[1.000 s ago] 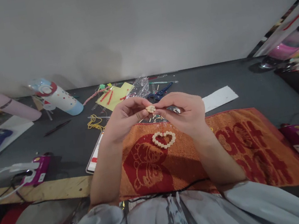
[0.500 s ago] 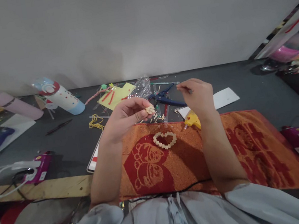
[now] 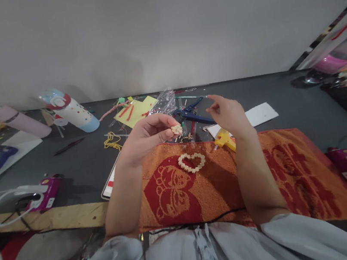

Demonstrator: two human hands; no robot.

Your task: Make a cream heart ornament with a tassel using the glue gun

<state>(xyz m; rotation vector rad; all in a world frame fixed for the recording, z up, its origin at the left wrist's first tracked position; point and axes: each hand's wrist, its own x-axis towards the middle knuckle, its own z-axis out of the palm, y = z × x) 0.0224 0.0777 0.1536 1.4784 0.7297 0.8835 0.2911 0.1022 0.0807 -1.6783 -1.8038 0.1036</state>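
Note:
Between the thumb and fingers of my left hand [image 3: 151,135] is a small cluster of pale wooden pieces [image 3: 177,129], pinched above the far edge of the towel. My right hand [image 3: 228,113] hovers to the right, its index finger and thumb apart with nothing visible between them. Just beyond and left of it lie blue-handled pliers [image 3: 199,117]. A yellow glue gun [image 3: 224,139] rests below the right wrist, partly hidden by it. On the orange towel [image 3: 221,188], a heart-shaped outline [image 3: 192,163] made of similar pale pieces lies flat.
Small loose sticks [image 3: 188,137] and clear plastic wrap [image 3: 166,101] lie behind the towel. Yellow paper [image 3: 138,111], yellow cord [image 3: 112,141] and a white-and-blue bottle [image 3: 73,112] are to the left. White card [image 3: 261,113] lies right. Purple power strips [image 3: 49,192] flank the towel.
My right thumb and index finger have spread apart from a pinch. The cluster in my left hand has turned slightly, showing more of its face. The heart outline stays put.

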